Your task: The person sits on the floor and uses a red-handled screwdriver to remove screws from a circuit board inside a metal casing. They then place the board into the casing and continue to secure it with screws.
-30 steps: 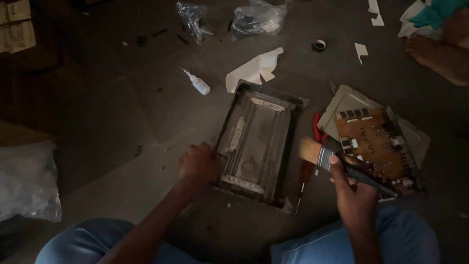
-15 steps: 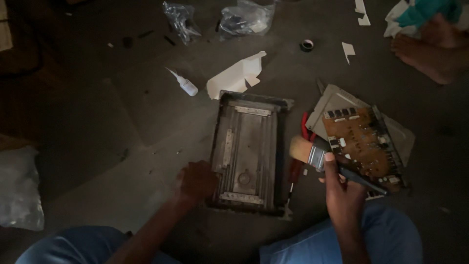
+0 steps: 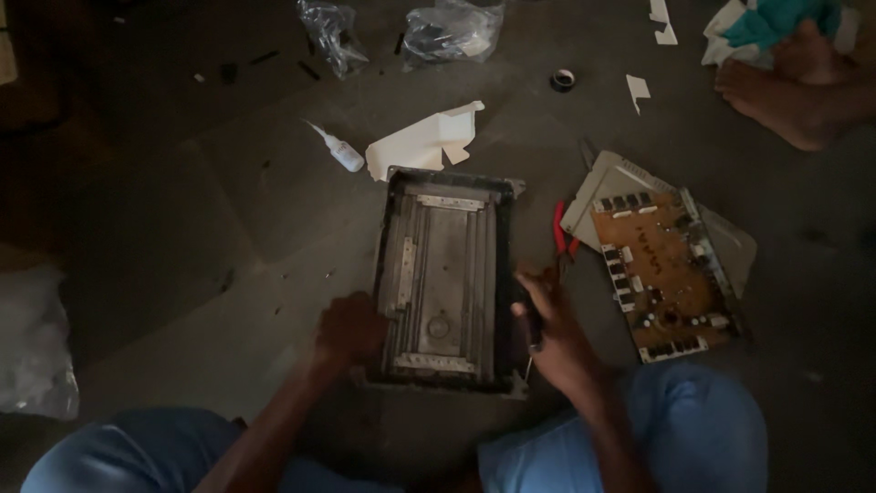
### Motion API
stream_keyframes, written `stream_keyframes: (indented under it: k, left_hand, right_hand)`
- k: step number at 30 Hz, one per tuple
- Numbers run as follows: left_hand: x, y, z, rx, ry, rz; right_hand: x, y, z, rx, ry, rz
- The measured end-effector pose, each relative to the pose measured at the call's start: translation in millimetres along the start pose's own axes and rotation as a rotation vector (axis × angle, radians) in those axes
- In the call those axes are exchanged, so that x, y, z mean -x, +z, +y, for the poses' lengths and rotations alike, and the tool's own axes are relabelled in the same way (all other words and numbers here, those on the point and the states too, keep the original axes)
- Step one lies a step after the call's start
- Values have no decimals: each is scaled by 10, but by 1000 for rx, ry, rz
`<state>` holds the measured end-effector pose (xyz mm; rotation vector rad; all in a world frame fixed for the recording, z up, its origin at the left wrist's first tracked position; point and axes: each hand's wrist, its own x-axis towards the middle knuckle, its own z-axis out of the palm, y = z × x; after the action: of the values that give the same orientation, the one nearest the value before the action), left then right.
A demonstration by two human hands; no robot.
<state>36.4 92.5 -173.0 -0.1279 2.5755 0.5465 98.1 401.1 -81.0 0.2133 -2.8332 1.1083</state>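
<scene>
Metal tray [image 3: 447, 274] lies between left hand [image 3: 349, 330] and right hand [image 3: 552, 333].

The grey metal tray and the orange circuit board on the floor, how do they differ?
The grey metal rectangular tray lies nearly square to the person, between both hands; the orange circuit board lies tilted, off to the right, untouched. The tray is bare ribbed metal with raised walls; the board is flat and studded with small components. The left hand rests on the tray's edge. Both lie flat on the dark floor.
</scene>
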Motion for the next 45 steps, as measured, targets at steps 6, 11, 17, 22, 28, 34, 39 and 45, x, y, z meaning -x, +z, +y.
stream_keyframes:
  k: [6, 11, 17, 22, 28, 34, 39, 45]
  left_hand:
    - [-66, -31, 125, -1, -50, -32]
    - [192, -294, 180, -641, 297, -285]
    - [402, -529, 402, -180, -30, -142]
    - [430, -692, 522, -202, -104, -117]
    - [445, -702, 590, -273, -124, -141]
    - [371, -722, 726, -307, -119, -121]
    - [344, -726, 783, -382, -99, -183]
    - [373, -792, 676, -291, -122, -145]
  right_hand:
    - [116, 124, 309, 193, -46, -5]
    - [4, 207, 331, 535, -72, 57]
    - [-266, -79, 367, 406, 191, -134]
    - [-523, -945, 1108, 437, 115, 213]
    - [-675, -1600, 2236, 614, 594, 115]
    - [-769, -1588, 2521, 584, 726, 100]
    - [-818, -1529, 2531, 659, 714, 142]
    - [-769, -1502, 2445, 629, 649, 195]
